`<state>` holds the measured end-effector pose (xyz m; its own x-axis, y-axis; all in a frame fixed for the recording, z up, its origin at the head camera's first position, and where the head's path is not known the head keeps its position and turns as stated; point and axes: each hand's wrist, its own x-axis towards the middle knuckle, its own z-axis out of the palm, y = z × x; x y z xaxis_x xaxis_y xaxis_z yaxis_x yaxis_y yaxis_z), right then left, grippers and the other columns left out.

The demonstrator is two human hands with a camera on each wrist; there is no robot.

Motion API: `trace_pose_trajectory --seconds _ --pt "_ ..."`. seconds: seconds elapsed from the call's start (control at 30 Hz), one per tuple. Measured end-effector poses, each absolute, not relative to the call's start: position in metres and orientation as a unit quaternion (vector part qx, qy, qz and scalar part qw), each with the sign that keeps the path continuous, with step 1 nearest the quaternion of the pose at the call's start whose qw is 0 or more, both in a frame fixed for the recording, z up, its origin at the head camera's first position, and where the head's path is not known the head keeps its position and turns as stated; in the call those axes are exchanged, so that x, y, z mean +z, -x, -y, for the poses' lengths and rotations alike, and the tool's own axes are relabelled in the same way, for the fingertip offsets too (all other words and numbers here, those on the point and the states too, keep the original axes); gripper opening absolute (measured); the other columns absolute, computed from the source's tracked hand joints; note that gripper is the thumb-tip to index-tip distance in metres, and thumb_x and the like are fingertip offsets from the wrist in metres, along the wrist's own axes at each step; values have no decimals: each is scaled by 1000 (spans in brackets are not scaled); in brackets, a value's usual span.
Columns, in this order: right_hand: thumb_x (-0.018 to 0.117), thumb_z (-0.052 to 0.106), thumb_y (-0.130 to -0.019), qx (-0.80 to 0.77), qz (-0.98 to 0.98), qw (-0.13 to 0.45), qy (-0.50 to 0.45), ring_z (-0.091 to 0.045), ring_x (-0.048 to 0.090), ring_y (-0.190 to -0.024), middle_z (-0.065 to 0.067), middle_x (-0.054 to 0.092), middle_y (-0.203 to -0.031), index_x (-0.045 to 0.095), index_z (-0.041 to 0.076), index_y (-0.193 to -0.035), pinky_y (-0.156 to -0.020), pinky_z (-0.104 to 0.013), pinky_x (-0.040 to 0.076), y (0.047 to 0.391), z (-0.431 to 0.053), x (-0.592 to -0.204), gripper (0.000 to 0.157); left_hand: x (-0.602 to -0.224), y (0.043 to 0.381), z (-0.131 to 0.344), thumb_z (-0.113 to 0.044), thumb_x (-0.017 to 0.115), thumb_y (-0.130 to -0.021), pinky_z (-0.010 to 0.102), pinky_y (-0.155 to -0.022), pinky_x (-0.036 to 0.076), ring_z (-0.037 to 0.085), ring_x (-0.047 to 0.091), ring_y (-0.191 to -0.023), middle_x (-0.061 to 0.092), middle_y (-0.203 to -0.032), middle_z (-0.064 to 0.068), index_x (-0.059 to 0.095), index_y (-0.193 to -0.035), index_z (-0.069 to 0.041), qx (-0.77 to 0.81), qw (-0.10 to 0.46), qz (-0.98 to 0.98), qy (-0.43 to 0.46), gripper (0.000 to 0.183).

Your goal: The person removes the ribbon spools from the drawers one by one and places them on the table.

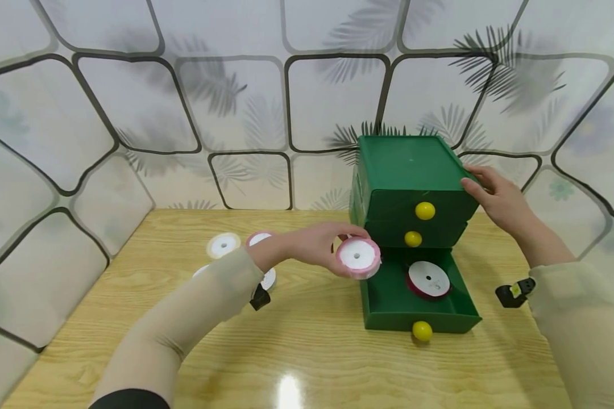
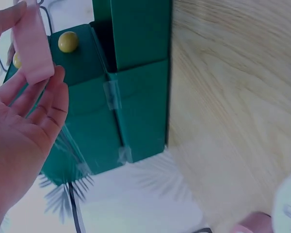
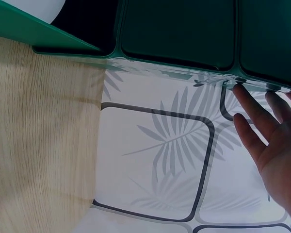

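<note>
My left hand (image 1: 319,245) grips a pink ribbon spool (image 1: 358,255) with a white face, fingers and thumb round its edge. It is held just left of the pulled-out bottom drawer (image 1: 389,321) of a green cabinet (image 1: 409,165). Inside that drawer lies a dark red ribbon spool (image 1: 428,278) with a white face. In the left wrist view, the pink band (image 2: 34,46) of the held spool sits between thumb and fingers. My right hand (image 1: 503,201) rests against the cabinet's upper right side, its fingers extended in the right wrist view.
Several more spools, among them a cream-edged one (image 1: 223,245) and a pink-edged one (image 1: 259,237), lie on the wooden table (image 1: 307,341) at left, partly behind my left arm. Yellow round knobs (image 1: 425,211) stick out from the drawer fronts. A patterned wall covering (image 1: 251,108) stands behind.
</note>
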<state>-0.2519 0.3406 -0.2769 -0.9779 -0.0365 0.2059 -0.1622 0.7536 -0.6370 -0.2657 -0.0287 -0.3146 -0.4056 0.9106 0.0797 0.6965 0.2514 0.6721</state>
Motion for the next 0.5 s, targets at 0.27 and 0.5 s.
trace_pose_trajectory --seconds 0.27,0.5 --pt "40 48 -102 347 932 92 -51 -57 27 -131 -30 23 -152 24 7 -154 -98 -71 26 251 -342 -278 68 -321 250 68 -26 84 -76 35 -80 49 13 48 -108 55 -125 -5 54 -137 -14 351 150 -780 -495 69" --pt "40 46 -103 352 929 95 -57 -57 28 -131 -30 23 -152 25 7 -154 -98 -70 26 251 -341 -277 66 -334 236 103 -25 84 -76 39 -81 49 15 49 -109 56 -126 -2 50 -140 -12 358 138 -806 -450 74"
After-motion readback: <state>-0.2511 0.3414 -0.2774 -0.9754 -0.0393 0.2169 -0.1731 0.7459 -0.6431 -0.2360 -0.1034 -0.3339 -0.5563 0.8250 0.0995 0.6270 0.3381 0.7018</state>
